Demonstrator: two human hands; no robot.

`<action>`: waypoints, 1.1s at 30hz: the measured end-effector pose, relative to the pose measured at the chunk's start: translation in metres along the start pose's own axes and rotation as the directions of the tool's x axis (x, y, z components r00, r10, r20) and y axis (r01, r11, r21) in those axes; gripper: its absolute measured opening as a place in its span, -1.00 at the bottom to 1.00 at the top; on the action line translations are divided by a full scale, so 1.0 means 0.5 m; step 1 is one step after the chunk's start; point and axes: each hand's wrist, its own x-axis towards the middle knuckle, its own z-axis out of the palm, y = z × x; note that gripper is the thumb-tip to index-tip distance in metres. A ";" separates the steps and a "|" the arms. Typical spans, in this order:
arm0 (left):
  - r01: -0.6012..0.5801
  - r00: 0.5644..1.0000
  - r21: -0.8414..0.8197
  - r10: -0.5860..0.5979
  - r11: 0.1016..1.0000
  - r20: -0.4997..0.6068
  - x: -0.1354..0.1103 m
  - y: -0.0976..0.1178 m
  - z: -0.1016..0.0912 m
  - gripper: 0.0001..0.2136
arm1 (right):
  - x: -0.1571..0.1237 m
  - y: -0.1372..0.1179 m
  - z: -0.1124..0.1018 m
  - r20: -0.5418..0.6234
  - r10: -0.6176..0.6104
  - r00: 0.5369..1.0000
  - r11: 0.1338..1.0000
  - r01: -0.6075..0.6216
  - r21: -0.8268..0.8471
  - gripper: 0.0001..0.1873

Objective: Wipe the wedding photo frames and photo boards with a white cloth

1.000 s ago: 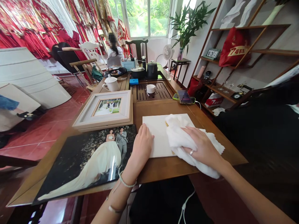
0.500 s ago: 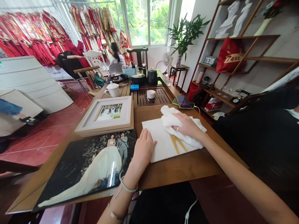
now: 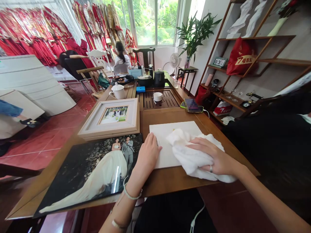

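One white cloth (image 3: 186,161), near right, under the right hand (image 3: 211,157), fingers clamped on it — partly over one white board (image 3: 165,157); left hand (image 3: 149,152), fingers flat, together, on the board's left edge — one framed photo (image 3: 113,115) beyond, left.

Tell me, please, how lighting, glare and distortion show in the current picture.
In the head view: daylight washes out parts of the window; a glare streak marks the large glossy photo; soft shadows shade the white cloth; the shelves lean, likely lens distortion.

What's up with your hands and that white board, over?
Left hand on white board. Right hand holding bunched white cloth, hiding part of board. Glossy photo close by, left.
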 end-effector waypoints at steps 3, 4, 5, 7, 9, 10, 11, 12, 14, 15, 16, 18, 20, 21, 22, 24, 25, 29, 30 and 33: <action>0.012 1.000 -0.002 -0.012 1.000 0.025 0.001 0.004 -0.006 -0.59 | 0.009 0.046 -0.006 -0.087 0.099 0.991 0.995 -0.098 0.022 -0.38; 0.014 0.999 0.000 -0.014 1.000 0.031 0.001 0.006 -0.008 -0.59 | 0.021 0.064 -0.008 -0.127 0.143 0.982 0.990 -0.141 0.025 -0.41; 0.017 0.999 0.002 -0.017 1.000 0.038 0.001 0.007 -0.010 -0.59 | 0.037 0.082 -0.009 -0.164 0.185 0.969 0.983 -0.183 0.027 -0.43; 0.025 0.998 0.006 -0.026 1.000 0.056 0.002 0.010 -0.014 -0.59 | 0.076 0.113 -0.010 -0.216 0.255 0.942 0.967 -0.255 0.029 -0.45; 0.036 0.996 0.008 -0.037 0.999 0.075 0.003 0.013 -0.019 -0.59 | 0.119 0.136 -0.008 -0.229 0.301 0.926 0.953 -0.303 0.030 -0.46; 0.041 0.996 0.009 -0.041 0.999 0.081 0.004 0.015 -0.021 -0.59 | 0.140 0.144 -0.005 -0.228 0.316 0.921 0.948 -0.317 0.032 -0.45; 0.044 0.995 0.012 -0.045 0.999 0.084 0.004 0.016 -0.023 -0.58 | 0.159 0.150 -0.002 -0.223 0.329 0.918 0.944 -0.329 0.035 -0.45; 0.048 0.995 0.016 -0.049 0.999 0.086 0.004 0.018 -0.025 -0.58 | 0.176 0.155 0.002 -0.220 0.341 0.914 0.939 -0.341 0.041 -0.45; 0.052 0.995 0.029 -0.054 0.998 0.089 0.004 0.019 -0.026 -0.58 | 0.201 0.161 0.009 -0.228 0.370 0.901 0.929 -0.366 0.061 -0.46; 0.052 0.995 0.036 -0.055 0.998 0.089 0.004 0.020 -0.026 -0.58 | 0.209 0.162 0.012 -0.239 0.385 0.892 0.923 -0.377 0.080 -0.47; 0.052 0.995 0.044 -0.055 0.998 0.087 0.004 0.020 -0.026 -0.58 | 0.214 0.161 0.014 -0.253 0.395 0.883 0.919 -0.381 0.102 -0.48; 0.046 0.996 0.059 -0.050 0.997 0.072 0.003 0.020 -0.023 -0.57 | 0.216 0.150 0.018 -0.284 0.386 0.878 0.922 -0.357 0.150 -0.48; 0.041 0.997 0.071 -0.045 0.997 0.058 0.002 0.020 -0.021 -0.57 | 0.208 0.126 0.023 -0.287 0.326 0.901 0.943 -0.288 0.170 -0.48; 0.042 0.997 0.075 -0.046 0.996 0.057 0.002 0.020 -0.021 -0.57 | 0.201 0.109 0.027 -0.273 0.276 0.921 0.958 -0.240 0.158 -0.48; 0.043 0.997 0.076 -0.048 0.996 0.059 0.002 0.020 -0.021 -0.57 | 0.191 0.089 0.031 -0.251 0.221 0.943 0.972 -0.193 0.132 -0.48; 0.048 0.996 0.074 -0.053 0.996 0.070 0.003 0.021 -0.022 -0.56 | 0.165 0.045 0.038 -0.196 0.120 0.973 0.992 -0.114 0.045 -0.46; 0.051 0.995 0.072 -0.056 0.996 0.077 0.003 0.022 -0.023 -0.55 | 0.149 0.023 0.041 -0.181 0.100 0.978 0.995 -0.102 -0.004 -0.44; 0.063 0.992 0.072 -0.070 0.995 0.102 0.004 0.025 -0.028 -0.54 | 0.071 -0.029 0.040 -0.139 0.074 0.988 0.992 -0.087 -0.088 -0.38; 0.065 0.992 0.071 -0.072 0.995 0.107 0.004 0.026 -0.030 -0.54 | 0.052 -0.031 0.037 -0.135 0.075 0.988 0.992 -0.088 -0.094 -0.38; 0.059 0.991 0.066 -0.067 0.996 0.118 0.004 0.026 -0.033 -0.54 | 0.020 -0.017 0.024 -0.162 0.150 0.975 0.983 -0.165 -0.085 -0.40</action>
